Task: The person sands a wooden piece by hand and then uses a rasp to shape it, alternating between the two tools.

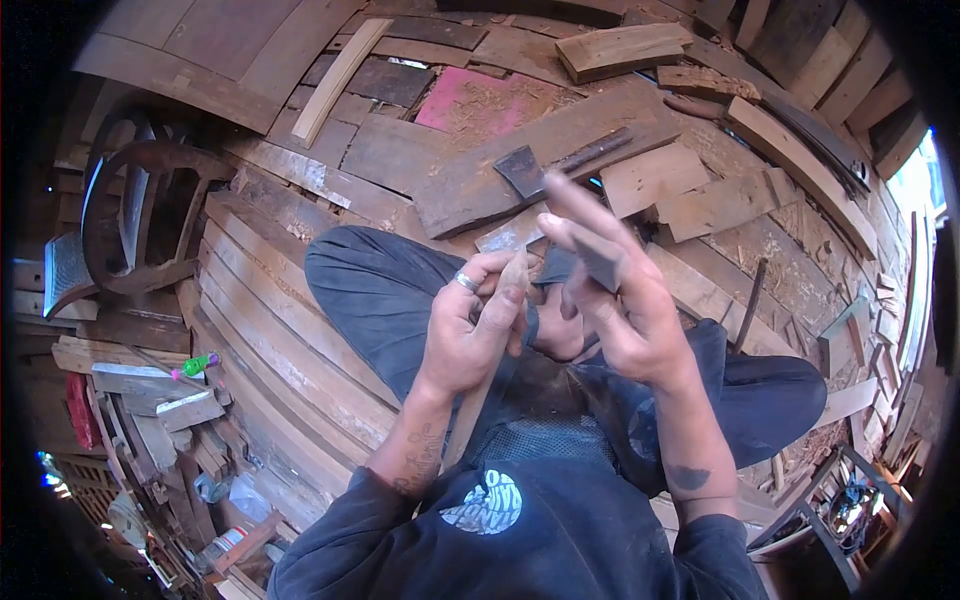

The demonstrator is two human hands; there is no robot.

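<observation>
My left hand (475, 325) is wrapped round a long narrow strip of wood (475, 405), which slants from my lap up to a tapered end above the fingers. To its right, my right hand (625, 300) is raised, its fingers blurred. A small flat brown piece (597, 258) lies between the thumb and fingers of this hand. The two hands are apart. Just beyond them, a hammer-like tool with a dark head (521, 172) rests on a thick plank (450, 200).
Curved boards (280, 350) lie side by side at the left, near a carved wooden chair frame (150, 210). A pink sheet (480, 100) with shavings lies ahead. Wood blocks (625, 48) and offcuts are at the upper right. My crossed legs are below the hands.
</observation>
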